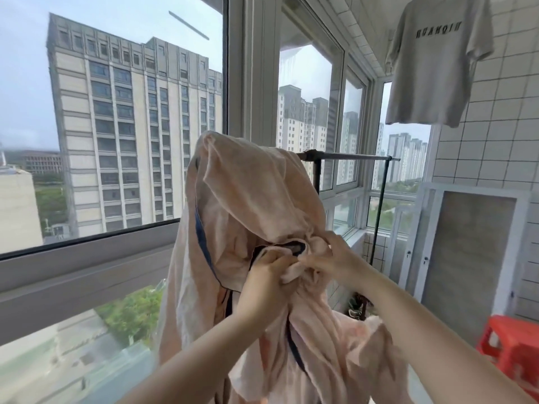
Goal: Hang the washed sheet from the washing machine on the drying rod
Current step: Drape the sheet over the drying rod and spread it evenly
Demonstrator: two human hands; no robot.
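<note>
Pink sheet point(245, 205) is bunched over the near end of the drying rod point(350, 155), centre frame; left hand point(262, 282) and right hand point(329, 259) both have fingers curled, pinching a scrunched fold of it between them; white tee point(437, 62) hangs upper right.

Overcast daylight fills a glazed high-rise balcony: left of the white window post point(248, 68) stands a beige tower block point(122, 135), right of it distant apartment towers point(300, 132), and further right a white-tiled wall point(495, 153), a hanging grey T-shirt point(437, 62) and a red plastic stool point(513, 342)
</note>
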